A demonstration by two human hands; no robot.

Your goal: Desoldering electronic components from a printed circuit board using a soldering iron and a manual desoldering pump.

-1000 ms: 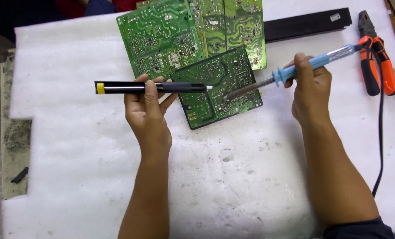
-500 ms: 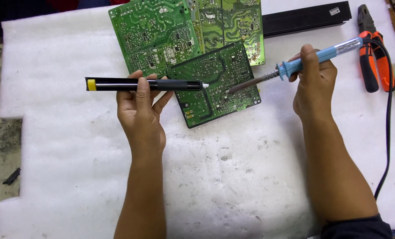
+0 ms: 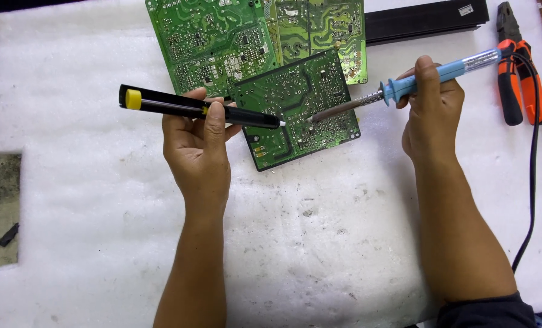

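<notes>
At the far middle of the white foam sheet (image 3: 101, 255) that covers the worktop, I hold my left hand (image 3: 199, 152) wrapped around a black desoldering pump (image 3: 198, 109), its yellow plunger cap toward the left edge and its white nozzle aimed right, so its long axis lies nearly level across the sheet. My right hand (image 3: 432, 112) is closed around the blue handle of a soldering iron (image 3: 404, 88), whose shaft slants down and left from the far right corner, the tip resting on or just above the small green circuit board (image 3: 298, 109). I judge the step in hand to be heating a joint on that board; the next move calls for bringing the nozzle, now just beside the tip, over the same spot. Two larger green boards (image 3: 222, 36) lie partly under it at the far edge, with a black bar (image 3: 426, 21) and orange-handled pliers (image 3: 517, 73) toward the far right corner
</notes>
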